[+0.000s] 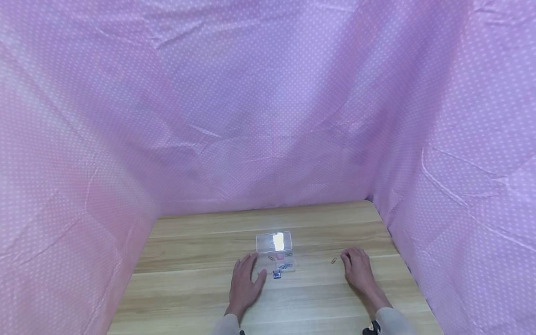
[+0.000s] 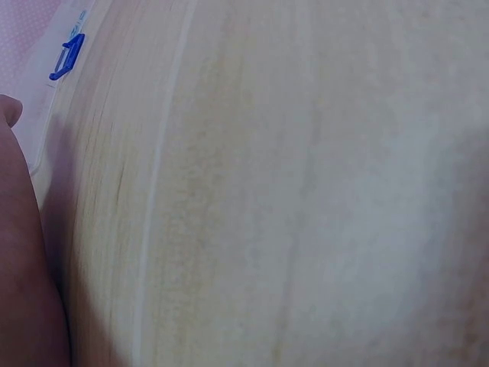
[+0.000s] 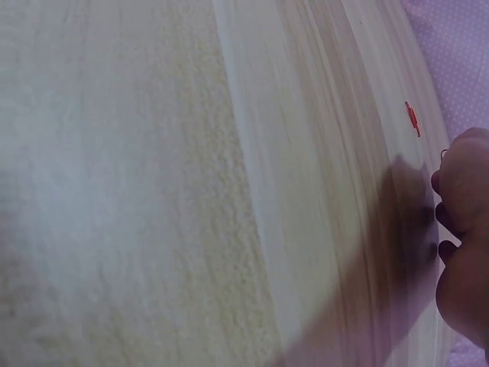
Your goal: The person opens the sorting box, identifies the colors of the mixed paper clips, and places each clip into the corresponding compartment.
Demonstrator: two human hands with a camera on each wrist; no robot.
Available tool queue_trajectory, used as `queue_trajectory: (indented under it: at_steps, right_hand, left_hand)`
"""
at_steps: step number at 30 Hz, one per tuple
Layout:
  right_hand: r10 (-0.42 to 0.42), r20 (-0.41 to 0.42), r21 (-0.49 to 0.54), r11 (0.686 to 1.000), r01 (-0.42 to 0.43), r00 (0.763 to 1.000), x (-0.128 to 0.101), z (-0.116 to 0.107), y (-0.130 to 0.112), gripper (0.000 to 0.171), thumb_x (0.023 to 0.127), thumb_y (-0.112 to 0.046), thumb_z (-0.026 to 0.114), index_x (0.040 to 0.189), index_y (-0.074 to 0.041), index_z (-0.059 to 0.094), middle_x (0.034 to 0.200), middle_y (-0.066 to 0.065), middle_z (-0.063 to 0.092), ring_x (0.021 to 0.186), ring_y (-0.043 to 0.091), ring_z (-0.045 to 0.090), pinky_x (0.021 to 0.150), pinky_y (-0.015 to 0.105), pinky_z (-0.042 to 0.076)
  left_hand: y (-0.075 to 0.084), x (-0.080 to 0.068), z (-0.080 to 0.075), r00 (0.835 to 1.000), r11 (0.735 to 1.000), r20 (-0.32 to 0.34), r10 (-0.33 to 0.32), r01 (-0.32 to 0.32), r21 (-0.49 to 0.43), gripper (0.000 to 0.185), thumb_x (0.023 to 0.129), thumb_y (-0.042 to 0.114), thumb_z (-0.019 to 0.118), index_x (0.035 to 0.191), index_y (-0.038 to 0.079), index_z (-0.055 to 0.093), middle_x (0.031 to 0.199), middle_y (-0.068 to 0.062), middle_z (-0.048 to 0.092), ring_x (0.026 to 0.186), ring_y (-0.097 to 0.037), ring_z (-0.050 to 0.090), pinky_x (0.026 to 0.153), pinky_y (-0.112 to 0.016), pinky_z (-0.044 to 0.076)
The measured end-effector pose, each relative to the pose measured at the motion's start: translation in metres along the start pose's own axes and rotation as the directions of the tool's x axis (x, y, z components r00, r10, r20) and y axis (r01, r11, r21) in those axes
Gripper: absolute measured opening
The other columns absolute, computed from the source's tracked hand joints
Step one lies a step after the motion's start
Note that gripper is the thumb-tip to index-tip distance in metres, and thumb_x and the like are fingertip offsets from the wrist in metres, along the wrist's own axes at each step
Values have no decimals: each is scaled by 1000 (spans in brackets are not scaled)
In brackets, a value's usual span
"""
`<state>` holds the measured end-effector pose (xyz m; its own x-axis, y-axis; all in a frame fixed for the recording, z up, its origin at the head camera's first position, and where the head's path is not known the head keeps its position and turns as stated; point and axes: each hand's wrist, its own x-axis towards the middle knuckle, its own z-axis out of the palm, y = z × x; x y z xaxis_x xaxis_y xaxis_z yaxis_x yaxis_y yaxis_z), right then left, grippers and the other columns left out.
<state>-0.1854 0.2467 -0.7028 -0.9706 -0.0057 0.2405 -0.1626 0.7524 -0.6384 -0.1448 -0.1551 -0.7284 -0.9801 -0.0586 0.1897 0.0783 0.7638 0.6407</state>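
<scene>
Some clips already in open box, one clip still right of it; both hands flat, fingers relaxed, holding nothing.

Matt, smooth wood-grain table; clear glossy plastic box; creased dotted pink cloth backdrop.

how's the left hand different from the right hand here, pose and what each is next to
The left hand lies flat with fingers spread, its fingertips against the clear plastic box of paper clips. The right hand rests apart from the box, fingers closer together, beside a lone orange paper clip. A blue clip lies by the left thumb; none lies by the right. Both rest palm down on the wooden table, holding nothing.
</scene>
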Motion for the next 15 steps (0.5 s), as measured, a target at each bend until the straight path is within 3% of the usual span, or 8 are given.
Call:
queue_trajectory:
  at_steps: [8, 15]
  right_hand:
    - [0, -4, -1, 1000, 0, 1000, 2, 5, 4, 9, 109, -2, 67, 109, -3, 76, 109, 17, 78, 116, 40, 69, 107, 63, 60]
    - [-16, -56, 11, 1000, 17, 998, 2, 5, 1, 10, 107, -1, 70, 110, -2, 79, 110, 15, 80, 110, 37, 72, 100, 62, 64]
  left_hand:
    - [-2, 0, 2, 1000, 1000, -12, 13, -13, 4, 65, 106, 47, 73, 162, 18, 60, 165, -9, 65, 161, -37, 53, 144, -62, 26]
    - [-4, -1, 3, 999, 1000, -26, 25, -24, 14, 65, 105, 48, 75, 162, 19, 61, 164, -8, 67, 160, -37, 55, 143, -64, 29]
